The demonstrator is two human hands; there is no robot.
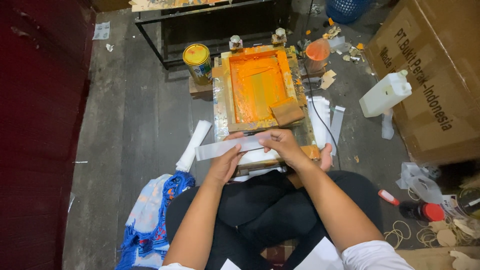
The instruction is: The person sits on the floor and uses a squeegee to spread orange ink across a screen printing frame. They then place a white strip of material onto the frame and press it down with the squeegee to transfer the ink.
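Left hand (226,161) pinching the lower edge of a translucent plastic strip (220,148), fingers closed on it. Right hand (281,142) curled over the strip's right end, gripping. Strip held level just in front of an orange-inked screen-printing frame (226,85), wooden squeegee (287,111) resting on its near corner. Yellow paint can (197,60) left of frame; white jug (385,94) well apart, right.

big brown cardboard box (440,75) far right, black print; yellow labelled tin (198,62) left of orange frame.
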